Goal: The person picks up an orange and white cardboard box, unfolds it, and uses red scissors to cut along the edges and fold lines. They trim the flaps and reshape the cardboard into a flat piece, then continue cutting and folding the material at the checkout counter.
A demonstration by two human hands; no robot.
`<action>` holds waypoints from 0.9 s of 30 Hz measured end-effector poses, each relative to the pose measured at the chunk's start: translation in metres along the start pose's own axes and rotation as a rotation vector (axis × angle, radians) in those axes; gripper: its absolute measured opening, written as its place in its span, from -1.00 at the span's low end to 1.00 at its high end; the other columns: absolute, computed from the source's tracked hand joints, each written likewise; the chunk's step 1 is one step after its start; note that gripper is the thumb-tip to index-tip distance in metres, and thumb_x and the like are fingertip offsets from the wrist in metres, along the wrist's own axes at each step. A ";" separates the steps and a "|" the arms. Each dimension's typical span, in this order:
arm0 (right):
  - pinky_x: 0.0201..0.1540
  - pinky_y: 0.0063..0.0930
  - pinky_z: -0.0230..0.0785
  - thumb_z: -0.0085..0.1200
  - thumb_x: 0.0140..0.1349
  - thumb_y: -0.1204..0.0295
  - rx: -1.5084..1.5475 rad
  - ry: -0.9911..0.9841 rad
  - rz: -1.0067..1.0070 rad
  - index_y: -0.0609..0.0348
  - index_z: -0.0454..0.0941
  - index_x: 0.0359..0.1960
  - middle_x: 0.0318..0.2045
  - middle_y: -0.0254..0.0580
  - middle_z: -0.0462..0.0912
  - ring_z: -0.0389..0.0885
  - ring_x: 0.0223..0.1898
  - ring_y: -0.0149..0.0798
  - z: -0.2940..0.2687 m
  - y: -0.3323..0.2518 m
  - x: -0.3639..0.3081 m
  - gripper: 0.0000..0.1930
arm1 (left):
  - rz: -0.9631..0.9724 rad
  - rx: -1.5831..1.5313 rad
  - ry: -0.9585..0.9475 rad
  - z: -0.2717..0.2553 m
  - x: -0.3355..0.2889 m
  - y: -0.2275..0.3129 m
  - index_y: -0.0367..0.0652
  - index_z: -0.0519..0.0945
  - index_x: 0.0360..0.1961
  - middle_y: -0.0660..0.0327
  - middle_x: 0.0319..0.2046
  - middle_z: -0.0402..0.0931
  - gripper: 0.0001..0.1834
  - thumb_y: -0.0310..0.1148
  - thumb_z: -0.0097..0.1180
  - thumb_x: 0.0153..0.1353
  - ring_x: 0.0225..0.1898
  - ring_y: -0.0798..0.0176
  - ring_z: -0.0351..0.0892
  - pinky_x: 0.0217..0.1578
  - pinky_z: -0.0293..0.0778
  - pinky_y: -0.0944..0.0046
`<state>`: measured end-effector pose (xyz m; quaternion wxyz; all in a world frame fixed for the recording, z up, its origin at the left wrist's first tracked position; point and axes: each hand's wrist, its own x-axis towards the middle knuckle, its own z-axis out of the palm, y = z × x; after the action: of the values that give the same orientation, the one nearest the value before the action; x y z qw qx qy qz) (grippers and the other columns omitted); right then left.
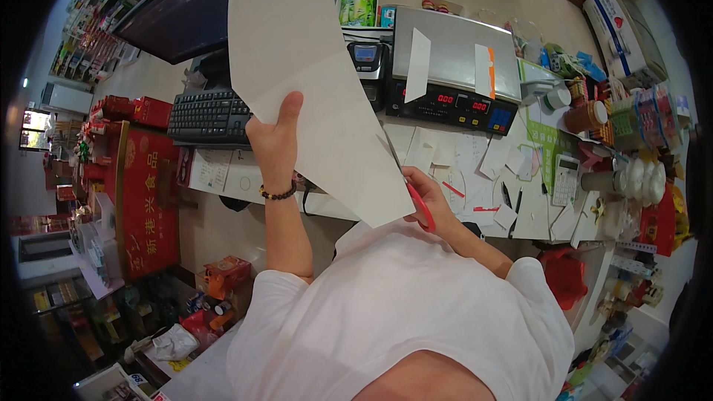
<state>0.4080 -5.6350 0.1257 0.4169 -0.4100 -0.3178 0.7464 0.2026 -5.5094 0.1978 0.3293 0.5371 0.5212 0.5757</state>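
Observation:
A large white sheet of paper or thin card (297, 44) is raised in front of me, tall and tilted, its lower corner near my shirt. My left hand (278, 137) grips its left edge, thumb on the near face and fingers hidden behind. In my right hand (436, 197) are scissors with red handles (421, 209). Their metal blades (391, 150) point away from me along the sheet's right edge; whether the sheet lies between them I cannot tell. Two cut pieces, a white strip (418, 65) and a white-and-orange strip (485, 72), lie on the scale (453, 30).
A keyboard (210, 117) and monitor (174, 15) stand left, partly behind the sheet. Paper scraps, pens (515, 208) and a calculator (565, 180) lie on the desk at right. Jars (587, 115) stand at the right end. A red-covered table (151, 197) is farther left.

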 end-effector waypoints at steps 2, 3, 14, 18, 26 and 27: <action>-0.61 -0.77 0.06 -0.02 -0.01 0.61 0.006 0.004 -0.003 0.13 0.30 0.04 -0.26 -0.44 0.45 0.28 -0.48 -0.65 0.000 0.000 0.000 -0.52 | -0.009 0.011 -0.002 0.000 0.000 0.000 -0.44 0.50 -0.21 0.16 -0.28 0.54 -0.52 -0.16 0.20 0.07 -0.27 0.39 0.45 -0.19 0.33 0.42; -0.62 -0.77 0.06 -0.03 -0.01 0.62 0.016 0.005 -0.006 0.13 0.30 0.04 -0.26 -0.44 0.46 0.29 -0.48 -0.65 0.000 0.001 0.000 -0.52 | -0.017 0.018 -0.005 0.000 0.000 0.000 -0.44 0.50 -0.21 0.16 -0.28 0.54 -0.52 -0.16 0.20 0.07 -0.27 0.39 0.45 -0.19 0.33 0.42; -0.65 -0.76 -0.03 0.02 0.02 0.59 -0.022 0.001 -0.052 0.15 0.31 0.03 -0.28 -0.41 0.46 0.26 -0.53 -0.65 0.003 -0.001 -0.002 -0.54 | 0.008 -0.004 -0.004 0.000 -0.001 0.001 -0.42 0.51 -0.20 0.17 -0.27 0.54 -0.56 -0.20 0.20 0.08 -0.25 0.39 0.44 -0.16 0.32 0.42; -0.65 -0.76 -0.02 0.05 0.04 0.56 -0.020 0.008 -0.042 0.14 0.33 0.02 -0.30 -0.43 0.47 0.25 -0.55 -0.65 0.003 -0.002 -0.002 -0.56 | 0.019 0.017 -0.007 0.000 0.000 0.001 -0.42 0.51 -0.20 0.18 -0.27 0.54 -0.55 -0.19 0.20 0.08 -0.25 0.39 0.44 -0.16 0.32 0.42; -0.54 -0.76 0.20 -0.03 0.10 0.46 -0.095 0.021 0.008 0.04 0.28 0.08 -0.20 -0.48 0.46 0.35 -0.33 -0.63 0.005 -0.007 -0.003 -0.55 | 0.025 0.047 -0.006 -0.002 0.002 -0.001 -0.42 0.51 -0.20 0.17 -0.27 0.54 -0.53 -0.16 0.20 0.08 -0.25 0.39 0.45 -0.17 0.33 0.41; -0.49 -0.74 0.25 -0.05 0.11 0.43 -0.120 0.015 0.006 0.02 0.27 0.09 -0.17 -0.49 0.46 0.37 -0.28 -0.61 0.004 -0.006 -0.003 -0.56 | 0.032 0.047 -0.007 -0.002 0.002 -0.001 -0.42 0.51 -0.20 0.17 -0.27 0.54 -0.53 -0.16 0.20 0.08 -0.25 0.39 0.45 -0.17 0.33 0.41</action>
<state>0.4073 -5.6351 0.1335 0.3917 -0.4407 -0.3578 0.7241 0.1999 -5.5081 0.1972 0.3092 0.5549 0.5249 0.5665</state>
